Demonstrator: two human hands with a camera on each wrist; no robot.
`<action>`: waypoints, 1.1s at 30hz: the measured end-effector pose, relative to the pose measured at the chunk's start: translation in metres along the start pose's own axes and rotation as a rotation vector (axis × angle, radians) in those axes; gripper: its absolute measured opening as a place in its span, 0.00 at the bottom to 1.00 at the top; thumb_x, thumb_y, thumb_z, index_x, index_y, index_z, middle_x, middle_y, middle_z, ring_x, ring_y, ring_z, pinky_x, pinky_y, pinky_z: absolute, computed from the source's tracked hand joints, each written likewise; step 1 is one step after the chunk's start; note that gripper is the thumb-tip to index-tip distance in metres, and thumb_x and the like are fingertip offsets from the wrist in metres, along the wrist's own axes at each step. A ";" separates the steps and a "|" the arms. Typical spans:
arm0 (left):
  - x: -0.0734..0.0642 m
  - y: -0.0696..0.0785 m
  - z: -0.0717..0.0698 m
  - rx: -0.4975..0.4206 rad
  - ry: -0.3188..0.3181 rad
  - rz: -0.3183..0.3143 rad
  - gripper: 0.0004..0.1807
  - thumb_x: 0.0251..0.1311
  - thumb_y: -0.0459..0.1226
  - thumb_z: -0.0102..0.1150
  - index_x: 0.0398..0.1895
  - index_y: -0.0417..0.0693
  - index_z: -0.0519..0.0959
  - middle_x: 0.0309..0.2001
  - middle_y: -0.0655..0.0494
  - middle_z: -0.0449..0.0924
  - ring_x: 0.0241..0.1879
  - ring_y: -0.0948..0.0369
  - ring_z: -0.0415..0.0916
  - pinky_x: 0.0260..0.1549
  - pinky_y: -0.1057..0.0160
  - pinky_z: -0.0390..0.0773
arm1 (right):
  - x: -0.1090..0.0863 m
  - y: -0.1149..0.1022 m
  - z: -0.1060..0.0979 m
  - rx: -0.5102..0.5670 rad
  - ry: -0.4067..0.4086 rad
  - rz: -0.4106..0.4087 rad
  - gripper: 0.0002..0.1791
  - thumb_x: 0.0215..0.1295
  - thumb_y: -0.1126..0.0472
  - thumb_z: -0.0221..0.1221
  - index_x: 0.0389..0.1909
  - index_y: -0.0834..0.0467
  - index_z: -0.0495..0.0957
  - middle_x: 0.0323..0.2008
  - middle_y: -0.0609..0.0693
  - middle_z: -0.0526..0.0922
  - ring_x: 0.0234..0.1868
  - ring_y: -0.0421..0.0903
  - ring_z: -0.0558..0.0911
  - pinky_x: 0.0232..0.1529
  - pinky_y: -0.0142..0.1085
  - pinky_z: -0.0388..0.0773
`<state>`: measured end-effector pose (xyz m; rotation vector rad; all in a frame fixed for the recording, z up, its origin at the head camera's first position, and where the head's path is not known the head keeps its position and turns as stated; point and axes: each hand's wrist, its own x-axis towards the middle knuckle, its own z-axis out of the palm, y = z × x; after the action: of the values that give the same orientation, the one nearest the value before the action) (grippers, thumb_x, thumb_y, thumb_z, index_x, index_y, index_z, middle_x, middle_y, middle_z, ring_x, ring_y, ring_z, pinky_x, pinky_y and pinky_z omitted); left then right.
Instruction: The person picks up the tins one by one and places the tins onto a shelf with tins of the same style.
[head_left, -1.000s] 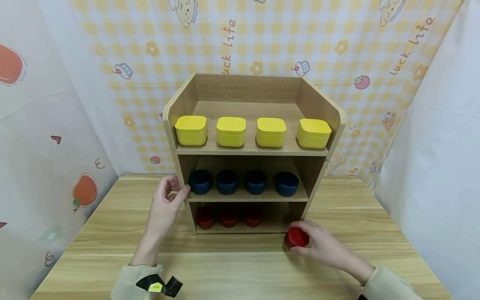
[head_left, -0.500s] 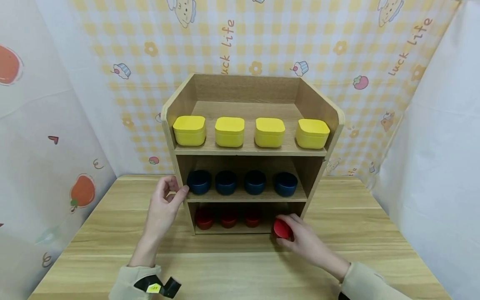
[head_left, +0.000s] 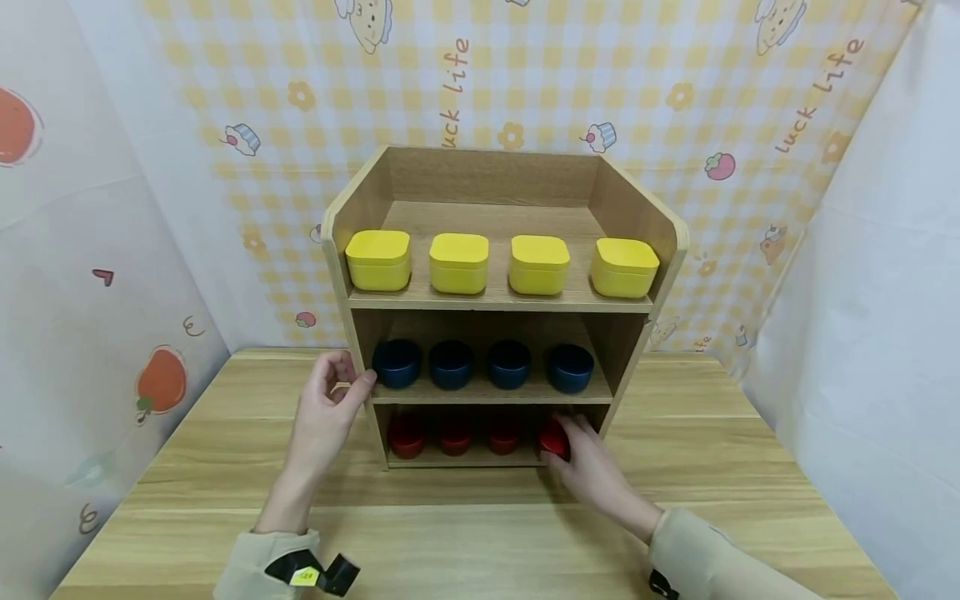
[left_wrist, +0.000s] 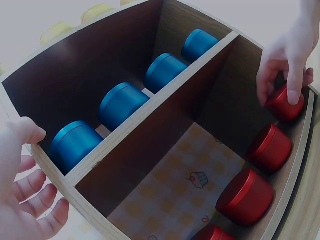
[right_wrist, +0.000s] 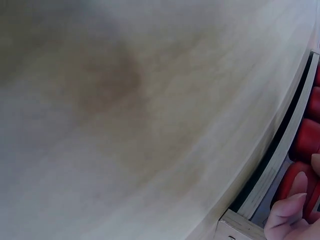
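Observation:
At the right end of the bottom shelf, my right hand point(head_left: 592, 471) holds a round red tin point(head_left: 553, 437) between thumb and fingers. In the left wrist view, the fingers and thumb straddle that tin's sides. Several more red tins, such as this red tin beside it point(left_wrist: 270, 148), stand in a row to its left. My left hand point(head_left: 324, 417) is at the left side of the wooden shelf unit point(head_left: 498, 306), its thumb tip touching the front edge of the side panel. Its other fingers are loosely bent outside the panel and hold nothing.
On the middle shelf stands a row of blue tins point(head_left: 452, 367). Yellow rounded-square boxes point(head_left: 460, 265) line the top shelf. The unit stands on a wood-grain table point(head_left: 465, 542), with a yellow checked cloth point(head_left: 555, 92) behind it.
My right hand has moved the red tin left and inward, from the table in front of the unit's right corner onto the bottom shelf. The left hand has stayed at the side panel.

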<state>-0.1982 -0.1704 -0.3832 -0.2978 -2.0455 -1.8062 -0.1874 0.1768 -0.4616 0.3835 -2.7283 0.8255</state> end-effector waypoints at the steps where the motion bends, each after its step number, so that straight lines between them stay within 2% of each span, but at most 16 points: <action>1: 0.000 0.000 0.000 -0.001 0.000 0.000 0.12 0.66 0.33 0.59 0.45 0.41 0.67 0.41 0.51 0.65 0.42 0.59 0.67 0.36 0.72 0.73 | 0.001 0.000 0.001 -0.001 0.003 -0.001 0.30 0.57 0.62 0.69 0.60 0.65 0.72 0.56 0.64 0.75 0.49 0.56 0.78 0.48 0.49 0.77; 5: 0.000 0.001 0.000 0.000 -0.002 -0.001 0.12 0.67 0.33 0.59 0.46 0.41 0.67 0.41 0.51 0.65 0.42 0.59 0.67 0.37 0.72 0.73 | 0.005 0.000 0.005 -0.004 0.016 0.009 0.31 0.57 0.62 0.69 0.61 0.66 0.72 0.58 0.66 0.73 0.50 0.58 0.78 0.48 0.49 0.76; 12: 0.000 -0.001 -0.001 -0.004 -0.001 -0.005 0.12 0.66 0.33 0.59 0.46 0.41 0.66 0.41 0.51 0.65 0.43 0.59 0.67 0.37 0.71 0.73 | 0.009 -0.002 0.011 0.005 0.027 0.030 0.31 0.58 0.62 0.69 0.61 0.66 0.71 0.52 0.63 0.75 0.46 0.55 0.77 0.44 0.48 0.77; 33: 0.000 0.003 -0.001 0.004 -0.011 -0.002 0.13 0.67 0.34 0.59 0.47 0.39 0.66 0.41 0.51 0.65 0.43 0.58 0.67 0.38 0.71 0.73 | 0.011 -0.002 0.016 0.003 -0.002 0.099 0.34 0.61 0.61 0.66 0.66 0.66 0.65 0.61 0.71 0.66 0.54 0.64 0.75 0.50 0.55 0.75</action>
<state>-0.1966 -0.1705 -0.3808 -0.3053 -2.0566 -1.8056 -0.2002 0.1643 -0.4695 0.2518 -2.7674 0.8540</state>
